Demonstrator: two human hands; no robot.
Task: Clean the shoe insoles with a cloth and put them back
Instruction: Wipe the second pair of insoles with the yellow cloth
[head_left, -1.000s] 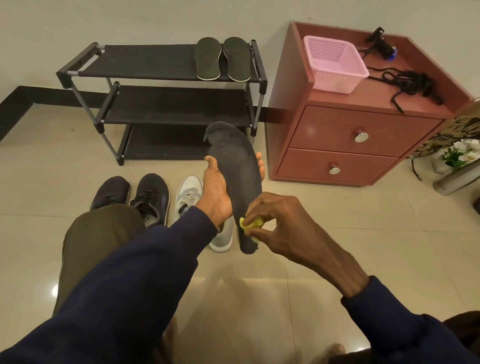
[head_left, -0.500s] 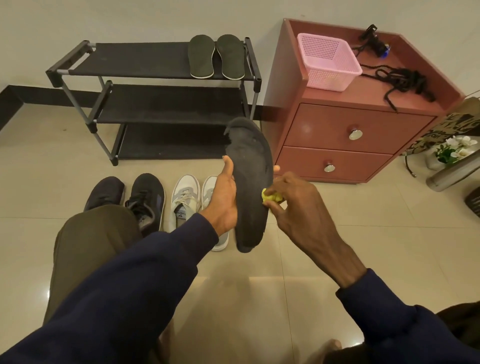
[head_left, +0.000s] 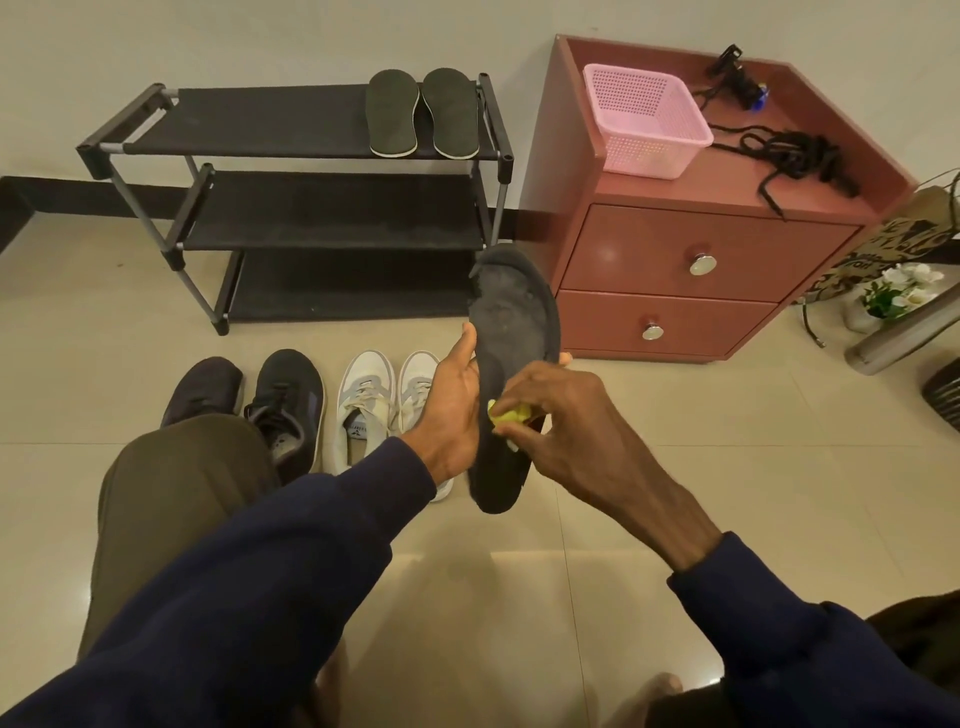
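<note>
Tiled floor, stretching from wall to knee, with shoe rack and cabinet set against the wall and two shoe pairs before the rack. A dark insole is gripped upright along its left edge by the left hand; a yellow cloth, pinched by the right hand, is pressed to its lower half.

Only unreadable dark lettering on the patterned bag at right
</note>
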